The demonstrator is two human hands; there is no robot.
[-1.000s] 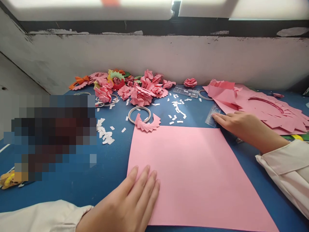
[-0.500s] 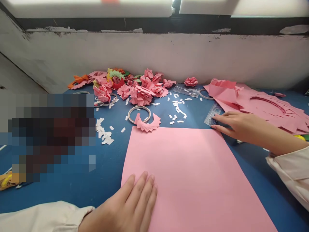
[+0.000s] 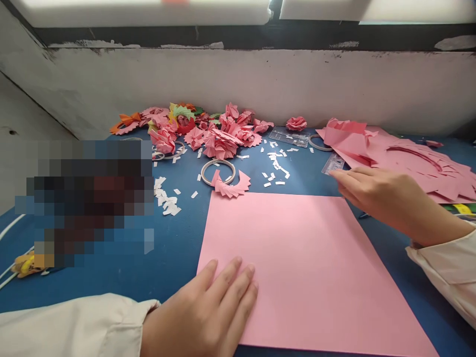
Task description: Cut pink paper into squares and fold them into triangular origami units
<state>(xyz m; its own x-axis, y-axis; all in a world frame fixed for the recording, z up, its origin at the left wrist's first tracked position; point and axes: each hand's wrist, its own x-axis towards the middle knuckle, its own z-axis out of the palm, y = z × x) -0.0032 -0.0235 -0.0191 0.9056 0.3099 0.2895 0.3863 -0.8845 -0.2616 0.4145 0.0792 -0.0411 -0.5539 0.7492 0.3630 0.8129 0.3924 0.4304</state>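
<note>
1. Left hand (image 3: 203, 312): laid palm down over the left edge of the pink sheet, fingers extended and slightly parted, gripping nothing; pale sleeve at the wrist
2. Right hand (image 3: 386, 198): reached out beyond the sheet's far right corner, fingers bent and drawn close together, their tips at the near end of the clear ruler; whether they pinch it or only press on it cannot be told
3. Pink sheet (image 3: 297, 267): one large, smooth piece, flat on the blue table (image 3: 178, 258) in front of the person, between the two hands
4. Clear ruler (image 3: 333, 163): transparent, partly hidden by the right hand, beside the pink paper pile (image 3: 427, 168) at the right
5. Pleated crescent (image 3: 231, 191): pink folded paper, at the sheet's far left corner, overlapping a tape ring (image 3: 204, 172)
6. Paper flowers (image 3: 223, 144): a heap, mostly pink, with orange, yellow, green and red pieces, along the foot of the wall (image 3: 238, 77)
7. Single pink rosette (image 3: 296, 123): apart from the heap, just behind a clear flat case (image 3: 289, 137)
8. White scraps (image 3: 169, 204): small strips, strewn in clusters left of and beyond the sheet
9. Pixelated patch (image 3: 92, 193): at the left, contents obscured
</note>
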